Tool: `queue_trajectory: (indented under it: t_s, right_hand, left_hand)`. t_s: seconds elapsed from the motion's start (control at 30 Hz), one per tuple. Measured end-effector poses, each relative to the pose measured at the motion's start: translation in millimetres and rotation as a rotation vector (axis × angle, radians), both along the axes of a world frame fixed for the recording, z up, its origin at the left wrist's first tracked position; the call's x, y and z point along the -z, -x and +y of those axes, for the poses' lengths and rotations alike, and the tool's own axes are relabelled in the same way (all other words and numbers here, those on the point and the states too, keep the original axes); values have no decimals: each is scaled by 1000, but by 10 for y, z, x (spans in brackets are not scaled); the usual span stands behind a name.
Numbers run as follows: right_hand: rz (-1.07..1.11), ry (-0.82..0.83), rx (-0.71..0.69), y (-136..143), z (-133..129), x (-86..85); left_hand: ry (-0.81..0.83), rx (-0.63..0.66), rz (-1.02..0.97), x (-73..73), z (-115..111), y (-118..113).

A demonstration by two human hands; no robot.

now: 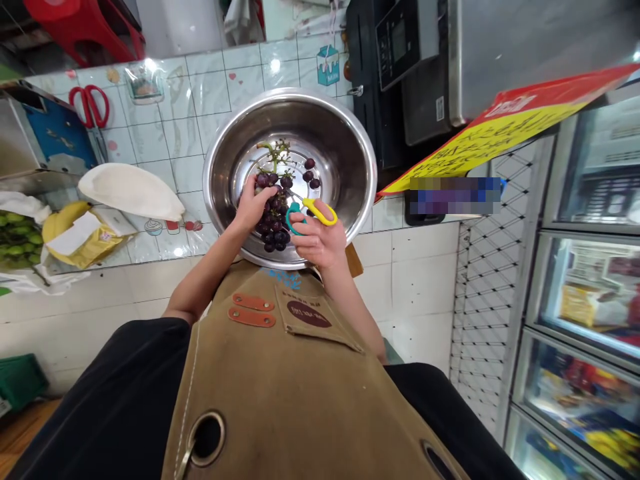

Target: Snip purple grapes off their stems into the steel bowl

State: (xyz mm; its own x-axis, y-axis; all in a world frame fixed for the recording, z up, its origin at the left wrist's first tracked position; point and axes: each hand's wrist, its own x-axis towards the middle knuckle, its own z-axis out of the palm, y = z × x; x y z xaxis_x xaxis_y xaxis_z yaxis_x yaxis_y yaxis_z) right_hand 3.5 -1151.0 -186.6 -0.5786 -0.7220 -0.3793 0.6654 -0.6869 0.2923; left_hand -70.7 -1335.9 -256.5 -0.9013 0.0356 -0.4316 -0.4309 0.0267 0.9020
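Bunch of dark grapes [275, 220] inside a steel basin [350, 150], its bared stem [276, 155] toward the far side; three loose grapes [311, 175] just beside it. Left hand [251, 205] has its fingers grasping the bunch. Right hand [323, 239] grips scissors [309, 202] by the handles, blades toward the fruit; cannot tell how wide they stand. Step looks like snipping grapes off the stem; next move probably calls for a steady bunch and a cut clear of skins and fingertips. Basin sits on a tiled counter [215, 83].
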Motion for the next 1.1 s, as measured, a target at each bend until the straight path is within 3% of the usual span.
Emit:
queue_trajectory:
  t_s: [0.13,0.23,0.33,0.5,0.73,0.87,1.1]
  right_hand:
    - [-73,53,116,48,-95,-29]
    - [-70,-61,107,57,-102,-65]
    - [26,-311,30,33,-22,-123]
    - [398,-680,-196,-82,183,-229]
    - [599,-876,-469,-230,396,-251]
    - [677,-993,-619,-233,426,-268]
    - [738,-1036,-660,-135,415,-312]
  left_hand:
    - [47,5,-16,2,1,-9]
    - [17,-34,-36,-21,5,-4]
    - [-113,-95,-103,-60,5,9]
    - [-302,-115,-212,-107,-14,22]
    - [-470,-81,-437,-187,-68,40]
    - [-508,-78,-330,-251,-69,45]
    - [-454,-60,-198,-241,-50,14]
